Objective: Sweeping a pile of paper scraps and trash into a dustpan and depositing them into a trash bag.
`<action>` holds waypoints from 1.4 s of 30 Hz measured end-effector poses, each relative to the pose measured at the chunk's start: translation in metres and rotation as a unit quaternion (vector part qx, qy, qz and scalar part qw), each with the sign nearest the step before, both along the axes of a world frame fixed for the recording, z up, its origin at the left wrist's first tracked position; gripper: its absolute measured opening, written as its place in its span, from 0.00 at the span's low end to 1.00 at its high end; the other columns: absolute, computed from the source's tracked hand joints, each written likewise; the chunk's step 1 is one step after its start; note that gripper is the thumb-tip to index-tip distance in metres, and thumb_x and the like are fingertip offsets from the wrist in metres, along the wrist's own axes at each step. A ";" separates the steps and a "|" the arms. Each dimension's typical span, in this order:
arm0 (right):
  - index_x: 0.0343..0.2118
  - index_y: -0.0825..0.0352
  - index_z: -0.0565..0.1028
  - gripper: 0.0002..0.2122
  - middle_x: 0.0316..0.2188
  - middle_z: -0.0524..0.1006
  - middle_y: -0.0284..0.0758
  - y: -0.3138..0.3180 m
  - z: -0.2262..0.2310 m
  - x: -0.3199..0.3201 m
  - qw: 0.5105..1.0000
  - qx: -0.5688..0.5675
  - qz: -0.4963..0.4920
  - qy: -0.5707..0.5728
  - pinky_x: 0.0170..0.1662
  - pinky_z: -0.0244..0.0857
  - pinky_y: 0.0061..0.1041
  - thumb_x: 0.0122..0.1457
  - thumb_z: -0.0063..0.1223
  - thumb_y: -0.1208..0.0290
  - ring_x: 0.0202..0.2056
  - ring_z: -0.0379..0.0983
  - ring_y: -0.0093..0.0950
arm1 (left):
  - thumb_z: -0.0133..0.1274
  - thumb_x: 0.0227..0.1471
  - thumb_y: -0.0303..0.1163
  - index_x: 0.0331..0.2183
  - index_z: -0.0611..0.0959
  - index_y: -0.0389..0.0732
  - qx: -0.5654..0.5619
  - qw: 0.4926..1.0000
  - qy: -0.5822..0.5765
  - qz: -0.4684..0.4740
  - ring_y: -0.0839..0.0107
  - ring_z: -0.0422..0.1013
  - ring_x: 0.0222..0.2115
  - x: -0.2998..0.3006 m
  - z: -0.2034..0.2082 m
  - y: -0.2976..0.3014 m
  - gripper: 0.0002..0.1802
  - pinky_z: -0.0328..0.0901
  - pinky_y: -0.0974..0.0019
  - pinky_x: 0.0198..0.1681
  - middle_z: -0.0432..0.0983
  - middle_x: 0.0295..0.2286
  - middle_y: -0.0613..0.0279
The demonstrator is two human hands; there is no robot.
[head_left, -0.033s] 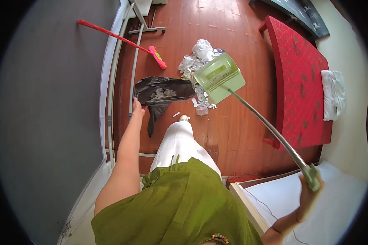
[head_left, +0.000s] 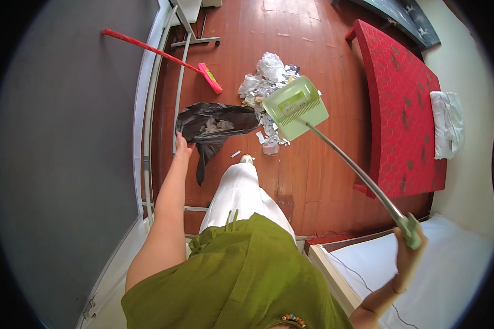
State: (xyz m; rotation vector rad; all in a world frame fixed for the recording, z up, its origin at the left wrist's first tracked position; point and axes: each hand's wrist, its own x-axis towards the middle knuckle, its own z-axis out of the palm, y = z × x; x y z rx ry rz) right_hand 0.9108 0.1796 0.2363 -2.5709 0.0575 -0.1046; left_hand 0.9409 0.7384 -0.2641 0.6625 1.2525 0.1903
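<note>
My left hand [head_left: 183, 145] is closed on the rim of a black plastic bag [head_left: 195, 122]. The bag's mouth gapes, and pale crumpled scraps show inside. My right hand [head_left: 410, 253] grips the green end of a long metal handle, out to the lower right. At the other end of that handle, a light green dustpan [head_left: 302, 123] hangs tilted, its edge close to the bag's right end. Whether the two touch, I cannot tell. Behind the dustpan a heap of waste paper and crumpled white plastic [head_left: 270, 67] lies on the floor, partly hidden.
A red broom [head_left: 209, 79] leans against the grey board [head_left: 82, 137] on the left. To the right stands a red patterned table [head_left: 403, 118] with a folded white cloth [head_left: 447, 125] beside it. A clear plastic tub [head_left: 270, 147] and paper bits lie near my shoe [head_left: 247, 159].
My right hand has shifted slightly left and up in the picture, with the dustpan handle. The dustpan has moved a little right. The bag's rim at my left hand has edged left.
</note>
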 end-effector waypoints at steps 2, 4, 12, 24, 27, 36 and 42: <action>0.35 0.72 0.76 0.07 0.18 0.70 0.26 -0.020 -0.051 -0.012 0.998 0.044 0.021 0.049 0.27 0.60 0.19 0.53 0.58 0.76 0.23 0.61 0.14 | 0.37 0.59 0.58 0.46 0.72 0.43 0.020 1.000 -0.010 -0.007 0.65 0.72 0.30 -0.010 0.019 -0.004 0.29 0.71 0.64 0.27 0.75 0.35 0.59; 0.34 0.72 0.76 0.07 0.17 0.70 0.29 -0.035 -0.104 -0.022 0.991 0.077 -0.002 0.107 0.26 0.60 0.20 0.54 0.58 0.75 0.23 0.60 0.14 | 0.38 0.59 0.57 0.46 0.72 0.43 0.014 0.999 -0.033 0.030 0.64 0.73 0.31 -0.015 0.031 0.004 0.28 0.71 0.63 0.28 0.75 0.36 0.59; 0.22 0.69 0.74 0.16 0.18 0.72 0.50 -0.054 -0.307 -0.098 0.987 0.008 -0.061 0.147 0.24 0.62 0.40 0.55 0.57 0.59 0.26 0.71 0.50 | 0.34 0.61 0.55 0.44 0.73 0.40 0.039 0.997 -0.038 0.052 0.62 0.75 0.32 -0.024 0.059 0.018 0.28 0.73 0.60 0.33 0.77 0.36 0.56; 0.24 0.68 0.77 0.16 0.19 0.75 0.48 0.018 -0.395 -0.081 0.968 -0.004 -0.153 0.199 0.27 0.65 0.40 0.55 0.56 0.56 0.26 0.73 0.48 | 0.36 0.61 0.52 0.45 0.74 0.43 0.019 0.999 0.018 0.043 0.63 0.74 0.33 0.003 0.044 0.041 0.24 0.72 0.59 0.30 0.76 0.36 0.59; 0.24 0.68 0.77 0.16 0.19 0.75 0.47 0.040 -0.388 -0.062 0.962 0.006 -0.158 0.223 0.26 0.64 0.39 0.55 0.56 0.57 0.24 0.73 0.47 | 0.37 0.61 0.51 0.46 0.73 0.43 -0.011 0.999 0.026 0.027 0.62 0.74 0.35 0.011 0.033 0.050 0.24 0.72 0.59 0.32 0.76 0.38 0.58; 0.25 0.69 0.78 0.17 0.22 0.75 0.50 0.122 -0.391 0.061 0.961 0.075 -0.193 0.183 0.30 0.65 0.42 0.54 0.55 0.56 0.28 0.73 0.50 | 0.37 0.60 0.54 0.45 0.74 0.46 -0.054 0.996 0.072 -0.018 0.66 0.74 0.34 0.050 0.022 0.065 0.25 0.71 0.63 0.30 0.77 0.37 0.62; 0.29 0.66 0.79 0.16 0.21 0.76 0.47 0.166 -0.416 0.192 0.962 0.067 -0.211 0.158 0.31 0.65 0.38 0.54 0.57 0.55 0.28 0.75 0.45 | 0.37 0.61 0.53 0.48 0.73 0.43 -0.073 0.993 0.055 -0.078 0.64 0.74 0.38 0.089 0.029 0.067 0.25 0.71 0.61 0.34 0.75 0.41 0.60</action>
